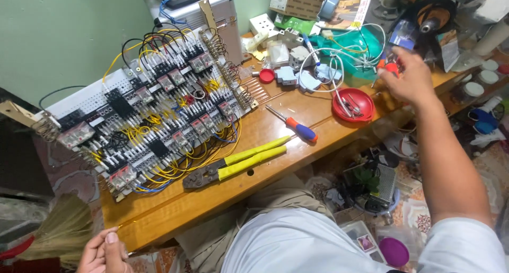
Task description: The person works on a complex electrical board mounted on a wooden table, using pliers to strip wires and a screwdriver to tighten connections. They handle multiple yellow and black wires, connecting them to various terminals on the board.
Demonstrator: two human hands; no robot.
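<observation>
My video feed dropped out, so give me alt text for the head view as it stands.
The right hand reaches over a wooden table towards small orange-handled tools beside a red dish; the left hand pinches a thin wire at the table's near corner. A relay wiring board with yellow wires, yellow-handled crimping pliers and a screwdriver lie between.

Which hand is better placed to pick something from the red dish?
Probably the right hand: it hovers just beside the red dish. The left hand is down at the wooden table's near corner.
</observation>
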